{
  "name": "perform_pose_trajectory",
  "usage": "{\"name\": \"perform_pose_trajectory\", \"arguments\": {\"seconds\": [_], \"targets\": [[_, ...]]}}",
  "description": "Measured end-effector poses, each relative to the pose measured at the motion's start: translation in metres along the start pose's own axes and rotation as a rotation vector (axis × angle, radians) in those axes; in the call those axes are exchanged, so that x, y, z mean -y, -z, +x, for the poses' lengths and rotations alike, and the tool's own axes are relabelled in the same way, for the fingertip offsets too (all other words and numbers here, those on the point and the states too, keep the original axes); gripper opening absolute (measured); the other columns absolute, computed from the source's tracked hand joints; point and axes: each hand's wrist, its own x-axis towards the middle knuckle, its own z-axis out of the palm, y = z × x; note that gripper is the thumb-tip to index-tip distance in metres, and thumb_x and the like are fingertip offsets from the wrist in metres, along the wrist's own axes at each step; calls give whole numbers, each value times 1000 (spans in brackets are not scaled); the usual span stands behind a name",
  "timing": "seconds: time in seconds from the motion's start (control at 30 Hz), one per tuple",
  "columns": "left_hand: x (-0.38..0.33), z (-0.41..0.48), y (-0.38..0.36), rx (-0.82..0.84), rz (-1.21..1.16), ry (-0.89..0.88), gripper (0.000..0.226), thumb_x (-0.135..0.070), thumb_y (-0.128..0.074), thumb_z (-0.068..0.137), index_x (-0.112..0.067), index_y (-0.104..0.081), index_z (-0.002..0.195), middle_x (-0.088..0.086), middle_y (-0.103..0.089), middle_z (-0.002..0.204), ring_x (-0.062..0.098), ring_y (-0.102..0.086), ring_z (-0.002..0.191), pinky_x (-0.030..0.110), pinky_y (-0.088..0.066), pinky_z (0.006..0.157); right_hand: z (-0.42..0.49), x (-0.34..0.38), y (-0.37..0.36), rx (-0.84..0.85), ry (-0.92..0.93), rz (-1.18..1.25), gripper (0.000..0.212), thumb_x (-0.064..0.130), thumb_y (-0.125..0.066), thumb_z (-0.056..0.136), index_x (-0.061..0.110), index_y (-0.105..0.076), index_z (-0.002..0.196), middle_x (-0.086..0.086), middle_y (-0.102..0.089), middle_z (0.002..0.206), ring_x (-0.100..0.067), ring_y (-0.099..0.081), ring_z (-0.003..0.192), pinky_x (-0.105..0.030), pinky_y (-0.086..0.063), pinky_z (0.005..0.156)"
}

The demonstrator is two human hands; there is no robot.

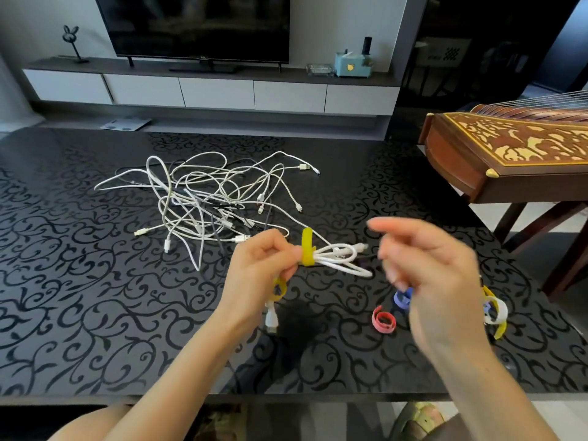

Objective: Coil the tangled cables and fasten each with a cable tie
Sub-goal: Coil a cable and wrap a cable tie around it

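My left hand [264,265] grips a coiled white cable [340,257] above the black patterned table [79,313]. A yellow cable tie [307,246] is wrapped round the coil, one end sticking up. A white plug [271,319] hangs below that hand. My right hand [426,268] is blurred, just right of the coil, fingers loosely curled and holding nothing I can see. A tangle of white and dark cables [206,198] lies further back on the table. Loose ties lie near me: pink [383,319], blue [402,297], and white and yellow ones [496,313] at the right.
A wooden zither [509,154] on a stand juts in at the right, close to the table's edge. Beyond the table stand a TV [197,27] and a low cabinet [216,90]. The near table edge runs just above my knees.
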Motion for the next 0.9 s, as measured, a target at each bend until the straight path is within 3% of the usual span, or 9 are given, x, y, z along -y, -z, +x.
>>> {"name": "perform_pose_trajectory", "arguments": {"seconds": [0.1, 0.23, 0.33, 0.47, 0.53, 0.6, 0.73, 0.83, 0.9], "targets": [[-3, 2, 3, 92, -194, 159, 24, -13, -59, 70, -16, -42, 54, -1, -39, 47, 12, -35, 47, 24, -19, 49, 20, -19, 16, -54, -9, -120, 35, 9, -52, 70, 27, -72, 92, 3, -60, 71, -11, -46, 61, -22, -37, 54], [-3, 2, -4, 186, -426, 266, 32, -12, -66, 62, -18, -39, 47, 0, -34, 45, 16, -30, 51, 27, -23, 53, 21, -38, 4, 279, -42, -136, 49, 8, -56, 75, 36, -61, 114, 2, -63, 101, -14, -57, 88, -19, -47, 73], [-3, 2, -7, 183, -535, 349, 29, -6, -61, 64, -14, -35, 53, 1, -31, 44, 15, -29, 48, 24, -27, 50, 16, -38, -9, 444, 27, -121, 37, 10, -58, 81, 28, -59, 113, 11, -67, 96, -3, -61, 89, -16, -49, 79], [-5, 0, -9, 267, -634, 417, 31, -4, -62, 63, -15, -37, 77, 0, -33, 43, 15, -32, 45, 23, -31, 49, 12, -37, -19, 354, 93, -37, 9, 15, -66, 79, 19, -66, 87, 14, -70, 80, 1, -65, 78, -13, -48, 71], [-1, 0, -10, 298, -722, 414, 42, -4, -64, 65, -9, -39, 98, 0, -36, 44, 15, -36, 45, 22, -35, 49, 12, -39, -21, 267, 125, -104, 7, 25, -65, 80, 26, -72, 80, 6, -70, 83, -9, -65, 81, -22, -50, 72], [5, 2, -8, 308, -810, 364, 48, -8, -77, 62, -10, -40, 94, 0, -38, 48, 16, -39, 48, 23, -39, 50, 10, -45, -23, 189, 90, -170, 10, 22, -66, 83, 26, -75, 79, -2, -70, 85, -23, -64, 81, -39, -52, 74], [8, 3, -8, 221, -670, 282, 30, -13, -79, 65, -13, -49, 60, 0, -41, 51, 15, -43, 55, 21, -41, 55, 4, -46, -30, 136, 13, -145, 13, 14, -63, 88, 12, -75, 84, -7, -72, 80, -24, -67, 78, -39, -54, 75], [6, 2, -11, 73, -514, 228, 18, -15, -59, 75, -14, -47, 62, -2, -42, 50, 13, -41, 55, 22, -35, 55, 1, -44, -33, 178, -52, -61, 20, 1, -55, 91, 7, -73, 83, 4, -69, 67, -4, -60, 63, -15, -47, 66], [6, 1, -13, 9, -407, 128, 18, -18, -58, 78, -12, -48, 64, -2, -45, 52, 11, -42, 54, 22, -35, 51, 0, -45, -33, 194, -107, 23, 20, 0, -53, 92, 6, -72, 90, 9, -63, 64, -4, -48, 60, -17, -40, 62]]}}
